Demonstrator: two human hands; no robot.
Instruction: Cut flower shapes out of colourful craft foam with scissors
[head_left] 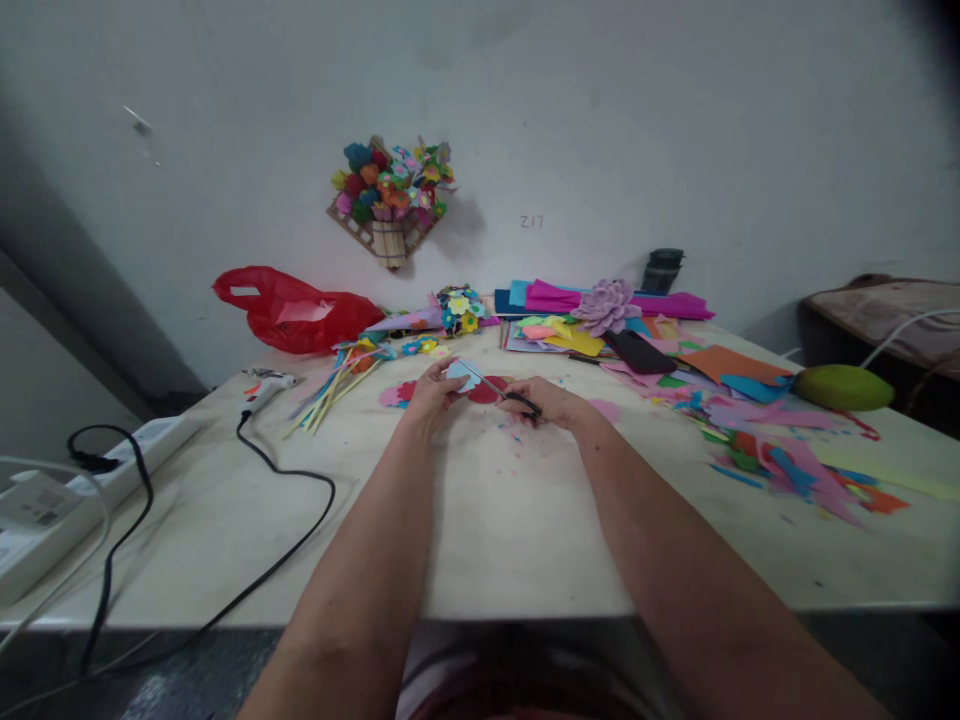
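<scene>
Over the middle of the table, my left hand [439, 388] pinches a light blue paper cutout [464, 376] with a scalloped edge. My right hand [551, 400] is closed around the black handles of a pair of scissors [523, 403]. Their blades point up and left, reaching the edge of the blue cutout. A red cutout [487, 390] lies on the table just behind the blades. Left of my left hand are more pink and red flower cutouts [397, 393]. Tiny paper snippets [512, 440] are scattered below the scissors, and a pink piece [604, 409] lies by my right wrist.
A glue gun [268, 390] with a black cord and a white power strip [142, 450] are at left. Behind stand a red plastic bag [300, 310] and paper strips [337, 385]. Paper sheets, a black phone [639, 352], scraps [802, 460] and a green fruit [842, 387] lie at right.
</scene>
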